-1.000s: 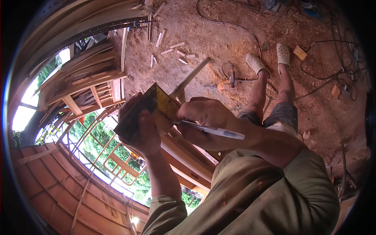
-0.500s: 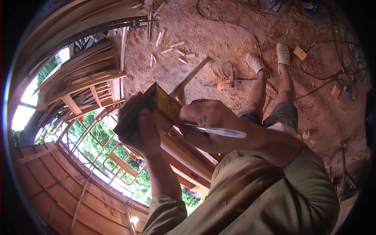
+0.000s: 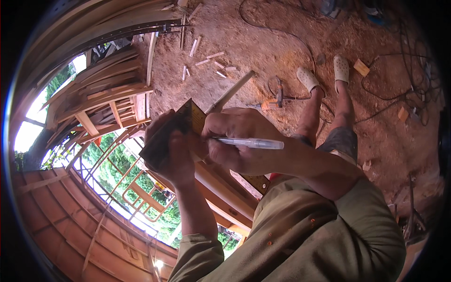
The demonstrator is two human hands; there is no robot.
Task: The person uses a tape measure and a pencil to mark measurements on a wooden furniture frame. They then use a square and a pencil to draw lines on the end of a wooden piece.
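marking a wood piece up high
left hand (image 3: 171, 150) grips dark wood block (image 3: 162, 138); right hand (image 3: 239, 141) just beside it, clenched on clear pen (image 3: 251, 142), yellow ruler (image 3: 197, 117) between.

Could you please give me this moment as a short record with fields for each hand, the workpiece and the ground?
left hand: left hand steadies a yellow square on a pale wooden strip
right hand: right hand holds a clear pen, tip hidden at the square
ground: sawdust-covered dirt with wood offcuts, cables and an orange power tool
feet: white clogs
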